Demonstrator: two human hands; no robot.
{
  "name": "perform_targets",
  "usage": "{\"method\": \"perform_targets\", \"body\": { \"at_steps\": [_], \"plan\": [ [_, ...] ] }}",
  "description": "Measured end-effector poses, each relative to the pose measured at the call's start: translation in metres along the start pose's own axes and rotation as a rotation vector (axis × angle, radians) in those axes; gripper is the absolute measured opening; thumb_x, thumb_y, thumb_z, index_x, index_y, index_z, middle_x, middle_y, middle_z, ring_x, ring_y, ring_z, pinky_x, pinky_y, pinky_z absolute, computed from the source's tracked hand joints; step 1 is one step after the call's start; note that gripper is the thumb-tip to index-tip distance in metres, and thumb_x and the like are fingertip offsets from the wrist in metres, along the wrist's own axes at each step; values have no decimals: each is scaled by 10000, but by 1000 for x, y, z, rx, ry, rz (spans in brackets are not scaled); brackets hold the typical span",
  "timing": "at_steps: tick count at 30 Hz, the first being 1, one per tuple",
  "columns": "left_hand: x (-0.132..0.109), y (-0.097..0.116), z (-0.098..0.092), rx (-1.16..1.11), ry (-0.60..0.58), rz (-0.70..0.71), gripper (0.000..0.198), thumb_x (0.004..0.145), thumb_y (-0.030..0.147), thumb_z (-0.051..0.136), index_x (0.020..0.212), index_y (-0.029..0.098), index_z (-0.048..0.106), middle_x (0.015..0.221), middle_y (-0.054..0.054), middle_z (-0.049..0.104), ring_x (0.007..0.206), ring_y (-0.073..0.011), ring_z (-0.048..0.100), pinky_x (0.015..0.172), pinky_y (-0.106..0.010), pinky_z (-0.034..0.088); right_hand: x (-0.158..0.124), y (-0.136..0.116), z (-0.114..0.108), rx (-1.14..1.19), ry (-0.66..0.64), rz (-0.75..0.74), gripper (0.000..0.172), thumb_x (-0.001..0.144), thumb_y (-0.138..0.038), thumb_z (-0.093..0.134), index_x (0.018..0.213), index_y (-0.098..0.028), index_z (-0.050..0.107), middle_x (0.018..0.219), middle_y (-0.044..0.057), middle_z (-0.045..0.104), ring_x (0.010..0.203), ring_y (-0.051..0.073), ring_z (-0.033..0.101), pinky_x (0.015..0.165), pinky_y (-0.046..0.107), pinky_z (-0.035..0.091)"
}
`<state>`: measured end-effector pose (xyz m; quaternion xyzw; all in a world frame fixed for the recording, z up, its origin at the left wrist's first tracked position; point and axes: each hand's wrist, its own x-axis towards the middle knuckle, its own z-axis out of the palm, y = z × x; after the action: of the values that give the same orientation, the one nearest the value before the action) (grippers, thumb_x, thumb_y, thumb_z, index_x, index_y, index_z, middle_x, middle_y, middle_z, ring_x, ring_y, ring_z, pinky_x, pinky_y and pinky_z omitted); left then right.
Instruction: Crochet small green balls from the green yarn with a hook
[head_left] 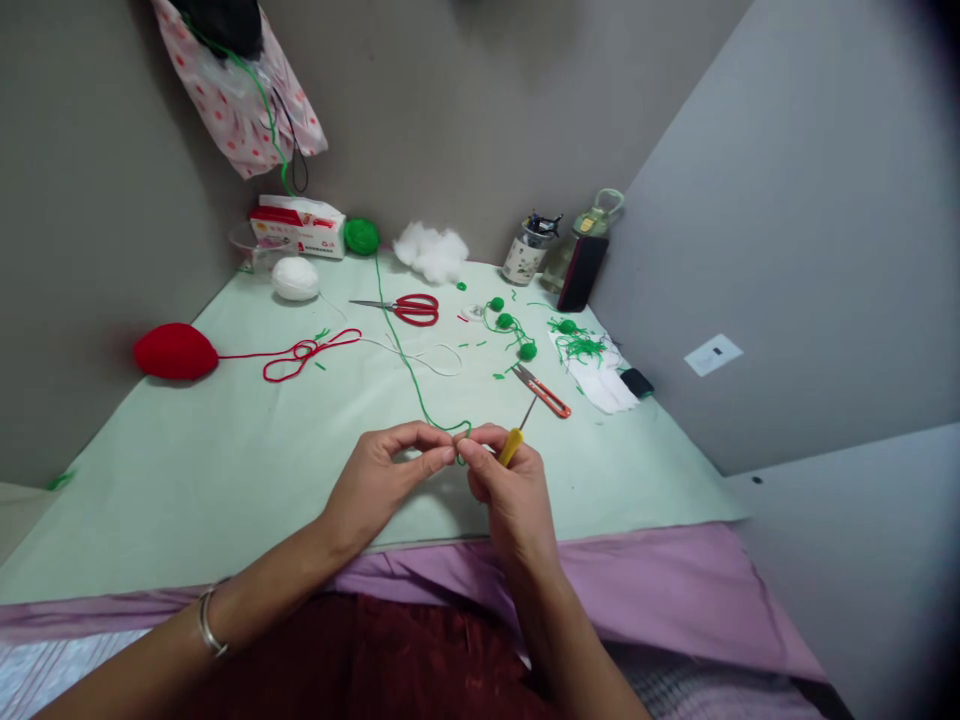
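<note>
Green yarn [415,380] runs from a green ball [362,237] at the back of the table down to my two hands, which meet near the front edge. My left hand [386,480] pinches the yarn between thumb and forefinger. Thumb and finger of my right hand [514,490] also close on the yarn, where a small loop hangs. A yellow-handled crochet hook [511,447] is tucked in that same hand, its thin metal shaft pointing up and away. Just beyond it lie orange thread snips [541,390].
Red-handled scissors [415,310], a red yarn ball [176,352] and a white yarn ball [295,279] lie on the table. Small green balls [505,321] and scraps sit right of middle. Stuffing [431,252], a pen cup [525,255] and a phone [583,273] stand at the back.
</note>
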<state>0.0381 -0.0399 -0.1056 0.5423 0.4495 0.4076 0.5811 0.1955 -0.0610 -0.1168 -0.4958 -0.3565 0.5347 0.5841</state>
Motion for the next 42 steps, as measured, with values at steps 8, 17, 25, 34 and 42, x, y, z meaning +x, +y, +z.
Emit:
{"method": "perform_targets", "body": {
  "at_steps": [8, 17, 25, 34, 42],
  "plan": [
    [2, -4, 3, -142, -50, -37, 102, 800, 335, 827, 771, 244, 792, 810, 26, 771, 826, -166, 668, 851, -289, 485, -2, -6, 7, 82, -7, 48, 302, 659, -405, 891, 727, -177, 704, 575, -62, 548, 438, 30, 276, 432, 221, 174],
    [0, -5, 2, -278, -202, -52, 150, 877, 326, 767, 776, 225, 724, 786, 33, 704, 810, -146, 612, 810, -272, 445, 0, -4, 6, 145, -1, 123, 345, 620, -413, 918, 736, -175, 697, 549, -78, 499, 426, 31, 302, 430, 222, 180],
    [-3, 2, 0, -270, -117, -83, 176, 863, 346, 769, 754, 220, 712, 718, 27, 621, 748, -151, 529, 766, -287, 392, 0, -18, -13, 63, -149, 52, 380, 952, -486, 624, 1143, -184, 753, 787, -18, 591, 493, 39, 276, 433, 217, 219],
    [-1, 8, -6, -282, 22, -34, 186, 860, 365, 772, 759, 227, 697, 741, 21, 606, 774, -164, 515, 792, -295, 378, -9, -23, -32, -23, -227, -25, 254, 922, -317, 717, 1169, -287, 770, 949, 27, 774, 521, 77, 571, 520, 245, 482],
    [0, 11, -6, -278, 55, -23, 198, 872, 372, 773, 759, 230, 695, 744, 24, 607, 795, -160, 515, 803, -284, 374, -14, -30, -34, 228, -216, -196, 218, 835, -279, 813, 1048, -318, 787, 941, 13, 818, 537, 101, 622, 705, 328, 547]
  ]
}}
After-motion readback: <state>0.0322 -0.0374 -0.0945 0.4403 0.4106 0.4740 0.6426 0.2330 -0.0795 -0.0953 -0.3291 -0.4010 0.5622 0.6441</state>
